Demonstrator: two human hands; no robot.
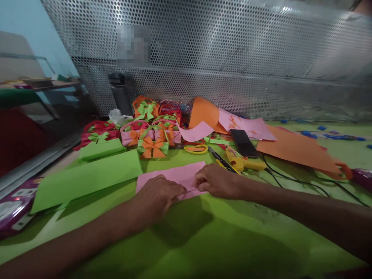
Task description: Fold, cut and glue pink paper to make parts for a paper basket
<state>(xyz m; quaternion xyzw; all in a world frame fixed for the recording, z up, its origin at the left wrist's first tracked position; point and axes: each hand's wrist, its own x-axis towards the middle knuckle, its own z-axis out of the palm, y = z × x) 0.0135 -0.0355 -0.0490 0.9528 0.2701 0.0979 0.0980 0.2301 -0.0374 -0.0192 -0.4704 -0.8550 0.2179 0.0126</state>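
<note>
A pink sheet of paper point(181, 173) lies on the green tabletop in front of me. My left hand point(157, 197) rests over its near left part, with thumb and fingers closed on the near edge. At the near right part, my right hand point(216, 181) has its fingers curled in and pressed on the same sheet. The palms hide some of the paper's near edge. Just beyond the right hand are a black utility knife point(219, 157), yellow-handled scissors point(196, 149) and a yellow glue gun point(245, 162).
Several small paper bags with bows point(152, 146) stand behind the sheet, near a dark bottle point(120, 93). Green folded paper point(90, 176) lies left, beside a purple power strip point(19, 207). A phone point(243, 143), orange paper point(296, 149) and black cables point(305, 184) lie right.
</note>
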